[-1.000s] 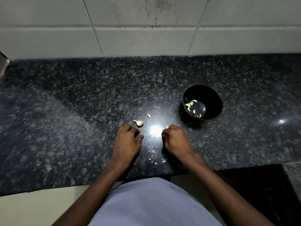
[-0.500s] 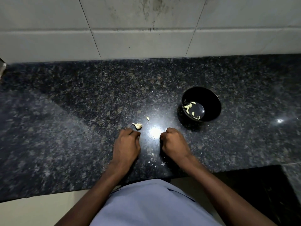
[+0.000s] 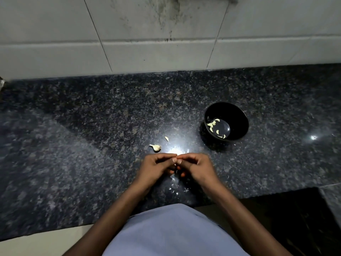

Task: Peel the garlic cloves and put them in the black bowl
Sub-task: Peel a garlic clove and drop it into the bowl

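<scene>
The black bowl stands on the dark granite counter, right of centre, with several peeled garlic cloves inside. An unpeeled clove lies just beyond my hands, and a smaller pale piece lies a little farther back. My left hand and my right hand meet fingertip to fingertip above the counter. Together they pinch something small and pale between thumbs and forefingers; it is mostly hidden by the fingers.
Bits of papery garlic skin are scattered on the counter under and in front of my hands. A tiled wall rises behind the counter. The counter's front edge runs close to my body, with a dark drop at the lower right.
Both hands rested curled and apart on the counter before. They have lifted and come together, fingertips now pinching a small piece between them.
</scene>
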